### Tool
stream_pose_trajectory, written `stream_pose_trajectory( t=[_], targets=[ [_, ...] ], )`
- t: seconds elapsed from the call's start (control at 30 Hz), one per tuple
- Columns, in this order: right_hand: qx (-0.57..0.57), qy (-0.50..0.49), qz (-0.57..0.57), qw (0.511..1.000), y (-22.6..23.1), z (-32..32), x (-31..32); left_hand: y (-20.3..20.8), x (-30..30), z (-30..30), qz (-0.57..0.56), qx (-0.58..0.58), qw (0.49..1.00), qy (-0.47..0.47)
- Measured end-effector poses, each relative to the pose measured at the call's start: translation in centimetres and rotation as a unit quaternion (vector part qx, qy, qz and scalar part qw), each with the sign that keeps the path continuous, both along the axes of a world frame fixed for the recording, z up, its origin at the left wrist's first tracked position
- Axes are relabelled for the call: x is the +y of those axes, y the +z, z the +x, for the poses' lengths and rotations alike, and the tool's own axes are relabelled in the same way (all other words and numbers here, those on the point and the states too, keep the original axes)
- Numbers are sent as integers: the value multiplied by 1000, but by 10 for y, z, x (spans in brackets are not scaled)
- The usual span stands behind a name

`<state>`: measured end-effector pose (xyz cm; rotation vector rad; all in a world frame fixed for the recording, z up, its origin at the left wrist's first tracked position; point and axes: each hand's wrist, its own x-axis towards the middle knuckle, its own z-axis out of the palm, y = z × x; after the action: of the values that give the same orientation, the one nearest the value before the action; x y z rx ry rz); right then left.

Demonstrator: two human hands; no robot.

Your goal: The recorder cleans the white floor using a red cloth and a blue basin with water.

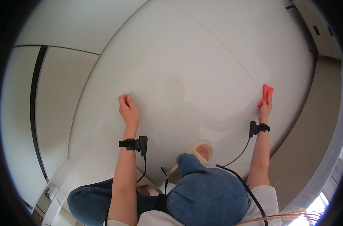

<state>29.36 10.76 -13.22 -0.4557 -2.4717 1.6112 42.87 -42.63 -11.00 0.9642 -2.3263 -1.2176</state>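
Note:
A small red cloth (267, 89) lies bunched against the glossy white floor (194, 52) on the right. My right hand (266, 110) grips it, fingers stretched forward over the fabric, arm reaching out. On the left, my left hand (129, 111) hovers over or near the floor with its fingers curled into a loose fist, and nothing shows in it. Black straps with small boxes and cables sit around both wrists, the left box (142, 145) and the right box (252, 129).
White cabinet doors (65, 94) with a dark vertical strip stand at the left. A grey-beige panel (311, 113) bounds the floor at the right, near a pale curtain (311, 190). Drawer furniture (320, 30) is at the far right. My cream slipper (208, 146) and bent knees in jeans are close by.

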Motion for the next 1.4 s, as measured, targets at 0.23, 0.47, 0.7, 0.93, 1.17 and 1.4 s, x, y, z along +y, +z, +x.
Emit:
stream_pose_trajectory(
  t=[0.23, 0.47, 0.7, 0.93, 1.17, 1.4],
  targets=[
    [100, 364, 226, 898, -10, 47, -146, 6, 3, -4, -8, -17, 1000, -3],
    [53, 661, 133, 736, 37, 102, -255, 6, 4, -7, -16, 2, 1000, -3],
    [93, 397, 160, 899, 7, -17, -165, 8, -9, 3, -24, -6, 1000, -4],
    [149, 379, 227, 885, 10, -64, -200, -3, -8, 1, -10, -4, 1000, 13],
    [117, 713, 96, 685, 37, 94, -303, 6, -2, -2, -21, -16, 999, -20],
    [94, 538, 88, 833, 33, 74, -228, 8, -3, -4, -28, -12, 999, -41]
  ],
)
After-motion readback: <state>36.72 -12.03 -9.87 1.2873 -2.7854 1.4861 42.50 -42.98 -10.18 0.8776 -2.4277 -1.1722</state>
